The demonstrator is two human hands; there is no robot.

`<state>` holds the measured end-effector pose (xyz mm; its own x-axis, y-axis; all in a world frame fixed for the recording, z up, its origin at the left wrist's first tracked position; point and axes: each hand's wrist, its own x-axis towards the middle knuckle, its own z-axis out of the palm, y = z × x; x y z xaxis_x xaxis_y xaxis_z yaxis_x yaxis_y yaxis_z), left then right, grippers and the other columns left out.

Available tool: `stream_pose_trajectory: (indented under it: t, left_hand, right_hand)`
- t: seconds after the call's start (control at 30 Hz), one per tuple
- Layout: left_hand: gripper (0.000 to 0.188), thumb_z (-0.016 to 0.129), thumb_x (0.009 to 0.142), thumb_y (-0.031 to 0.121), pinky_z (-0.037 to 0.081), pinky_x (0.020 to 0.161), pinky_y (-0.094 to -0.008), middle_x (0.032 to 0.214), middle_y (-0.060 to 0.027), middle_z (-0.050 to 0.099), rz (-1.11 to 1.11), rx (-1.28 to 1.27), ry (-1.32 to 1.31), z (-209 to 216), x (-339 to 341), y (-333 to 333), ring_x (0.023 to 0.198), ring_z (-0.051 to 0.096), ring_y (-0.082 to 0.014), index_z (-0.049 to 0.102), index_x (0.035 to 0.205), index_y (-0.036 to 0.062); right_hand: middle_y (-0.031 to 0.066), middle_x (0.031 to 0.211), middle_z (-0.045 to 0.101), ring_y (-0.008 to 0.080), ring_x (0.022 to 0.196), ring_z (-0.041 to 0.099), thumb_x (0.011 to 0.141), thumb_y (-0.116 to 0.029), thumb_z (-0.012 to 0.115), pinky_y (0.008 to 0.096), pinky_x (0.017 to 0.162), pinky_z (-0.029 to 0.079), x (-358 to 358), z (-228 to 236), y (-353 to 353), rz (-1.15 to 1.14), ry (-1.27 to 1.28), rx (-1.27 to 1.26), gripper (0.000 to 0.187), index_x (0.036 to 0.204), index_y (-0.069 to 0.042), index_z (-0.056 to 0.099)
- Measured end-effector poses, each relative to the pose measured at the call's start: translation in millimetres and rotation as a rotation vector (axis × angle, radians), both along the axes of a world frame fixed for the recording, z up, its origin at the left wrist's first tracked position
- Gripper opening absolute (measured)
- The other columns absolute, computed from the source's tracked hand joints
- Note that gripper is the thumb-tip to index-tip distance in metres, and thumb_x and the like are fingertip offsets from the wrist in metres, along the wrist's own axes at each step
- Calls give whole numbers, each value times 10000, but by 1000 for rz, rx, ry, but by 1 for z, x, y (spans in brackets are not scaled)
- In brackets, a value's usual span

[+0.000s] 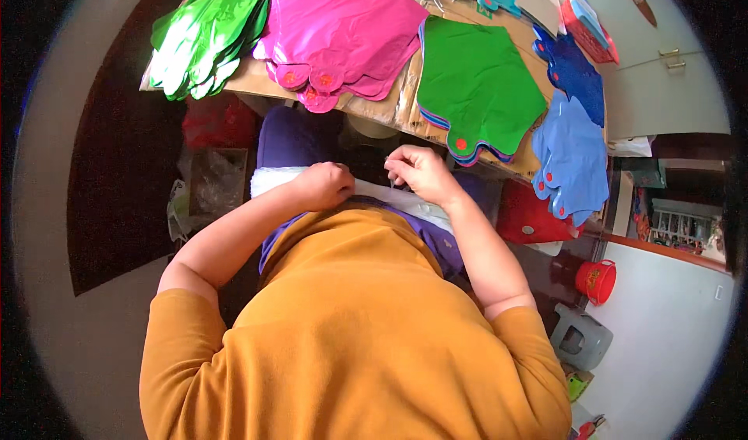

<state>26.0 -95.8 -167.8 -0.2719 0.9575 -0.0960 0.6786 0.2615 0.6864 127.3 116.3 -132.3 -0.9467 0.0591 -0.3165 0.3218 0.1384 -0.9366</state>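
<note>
White strip (401, 198): lies across the lap at the centre of the frame, between and beneath the hands; whether cloth or thin film, the surface does not settle.
Left hand (327, 185): closed in a loose fist on the strip, left of centre, apparently gripping its upper edge; the fingertips are tucked out of sight.
Right hand (425, 175): fingers bent, thumb and forefinger drawn near each other just above the strip, right of centre; whether they pinch anything thin cannot be told.
Lap: purple trousers (292, 140) support the strip from below, probably a yielding base; the left fist would serve best as anchor, leaving finer work to the right fingertips.
Span between hands: a light, even pull should hold the strip smooth; a hard one may crease or skew it.
Table (407, 97): brown-covered, across the top of the frame, bearing a pink stack (351, 27), a bright green stack (210, 27) at upper left and a darker green stack (479, 78) right of centre. Their scalloped ends reach past the near edge, so the hands are best worked low, clear of them.
Lower right: red bucket (598, 283) and grey stool (580, 337), well apart from both hands.
</note>
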Motion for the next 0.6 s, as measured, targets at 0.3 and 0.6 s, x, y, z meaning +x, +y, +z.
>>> stream_pose_trajectory:
  t: [0.3, 0.6]
  left_hand:
    - [168, 625, 770, 166, 494, 725, -421, 833, -168, 622, -80, -57, 27, -9, 1, -3, 790, 599, -353, 639, 852, 20]
    - [150, 617, 767, 160, 497, 696, -425, 813, -169, 611, -21, 41, 25, -8, -4, 3, 772, 600, -353, 632, 814, 18]
  right_hand:
    - [203, 1067, 556, 326, 1024, 535, 702, -32, 542, 378, 882, 419, 44, -36, 23, 74, 169, 1440, 392, 1091, 13, 548]
    - [141, 849, 595, 335, 819, 599, 763, -180, 629, 418, 721, 487, 32, -30, -2, 227, 272, 601, 128, 805, -59, 629]
